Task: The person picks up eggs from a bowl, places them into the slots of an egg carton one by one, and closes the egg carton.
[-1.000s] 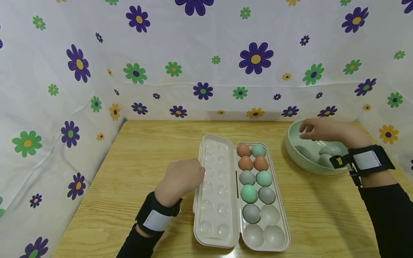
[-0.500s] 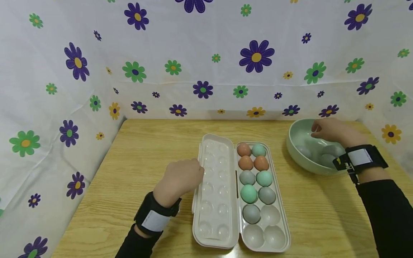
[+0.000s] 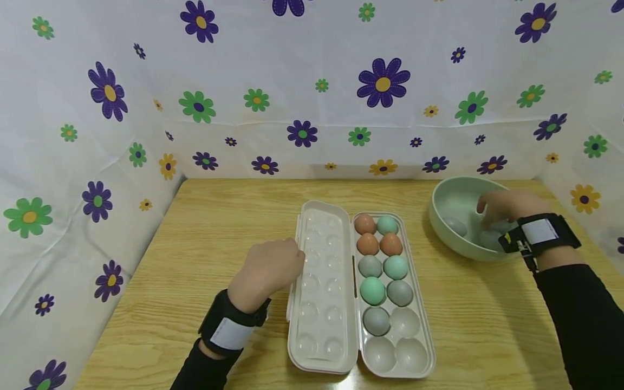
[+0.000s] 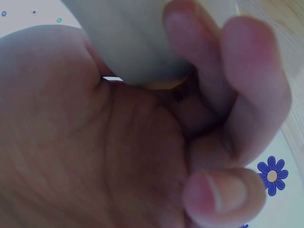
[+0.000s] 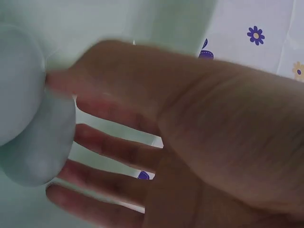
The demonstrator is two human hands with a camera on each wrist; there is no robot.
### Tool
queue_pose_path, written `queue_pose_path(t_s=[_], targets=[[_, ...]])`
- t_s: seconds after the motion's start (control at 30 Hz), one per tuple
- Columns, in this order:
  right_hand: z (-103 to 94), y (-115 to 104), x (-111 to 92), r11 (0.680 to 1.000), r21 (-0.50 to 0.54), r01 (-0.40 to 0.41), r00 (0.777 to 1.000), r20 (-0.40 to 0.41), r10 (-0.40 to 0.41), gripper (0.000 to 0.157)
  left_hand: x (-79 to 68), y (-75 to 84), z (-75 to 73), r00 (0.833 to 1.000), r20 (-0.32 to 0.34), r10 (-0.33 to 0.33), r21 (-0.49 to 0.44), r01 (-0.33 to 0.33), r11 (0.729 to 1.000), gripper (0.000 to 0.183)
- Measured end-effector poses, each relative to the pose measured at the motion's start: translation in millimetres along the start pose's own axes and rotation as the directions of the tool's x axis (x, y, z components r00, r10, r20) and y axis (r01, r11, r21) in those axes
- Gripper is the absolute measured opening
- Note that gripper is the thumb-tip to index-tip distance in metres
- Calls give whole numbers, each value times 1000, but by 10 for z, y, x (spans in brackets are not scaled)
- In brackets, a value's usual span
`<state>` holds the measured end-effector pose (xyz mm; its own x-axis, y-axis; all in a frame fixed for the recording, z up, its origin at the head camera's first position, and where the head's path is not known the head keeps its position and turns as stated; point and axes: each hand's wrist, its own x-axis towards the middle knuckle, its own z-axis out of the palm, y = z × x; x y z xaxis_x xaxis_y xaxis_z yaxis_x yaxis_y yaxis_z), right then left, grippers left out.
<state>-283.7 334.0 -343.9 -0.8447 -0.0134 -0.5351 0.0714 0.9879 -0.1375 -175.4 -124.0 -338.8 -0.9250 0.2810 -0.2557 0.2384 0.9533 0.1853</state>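
Note:
An opened egg carton (image 3: 360, 336) lies on the table, its lid (image 3: 322, 325) folded out to the left. Brown, green and grey eggs (image 3: 372, 291) fill most of its cups; three cups at the near end show bare bottoms. My left hand (image 3: 267, 268) grips the lid's left edge with curled fingers, the pale edge showing between fingers and palm in the left wrist view. Inside the green bowl (image 3: 448, 246), my right hand (image 3: 509, 208) reaches down with spread fingers, thumb and fingertips at two pale grey eggs (image 5: 35, 142). It partly hides them from the head view.
Another grey egg (image 3: 455, 226) sits at the bowl's left side. The wooden table (image 3: 209, 227) meets a white, flower-printed cloth (image 3: 273, 59) at the back and both sides.
My right hand has lowered deeper into the bowl, down to the eggs. The left hand stays on the lid, and the carton's eggs have not changed.

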Motion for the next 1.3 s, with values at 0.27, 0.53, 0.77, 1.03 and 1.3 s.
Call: queue_pose_path(t_s=[0.27, 0.53, 0.77, 1.03, 1.3], targets=[[-2, -55, -31, 1000, -29, -1, 1000, 9, 2, 47, 5, -4, -7, 1000, 1, 2, 16, -2, 1000, 35], [4, -105, -59, 999, -30, 46, 998, -30, -46, 43, 10, -18, 5, 1000, -9, 2, 16, -2, 1000, 34], [15, -116, -38, 995, -71, 76, 997, -24, -78, 40, 12, -3, 8, 1000, 3, -5, 17, 5, 1000, 33], [23, -126, -26, 995, -72, 67, 997, -23, -69, 41, 20, 3, 4, 1000, 0, -1, 29, 1, 1000, 32], [37, -79, 58, 995, -77, 66, 998, -9, -67, 40, 31, -1, 14, 1000, -4, 8, 42, -8, 999, 31]])
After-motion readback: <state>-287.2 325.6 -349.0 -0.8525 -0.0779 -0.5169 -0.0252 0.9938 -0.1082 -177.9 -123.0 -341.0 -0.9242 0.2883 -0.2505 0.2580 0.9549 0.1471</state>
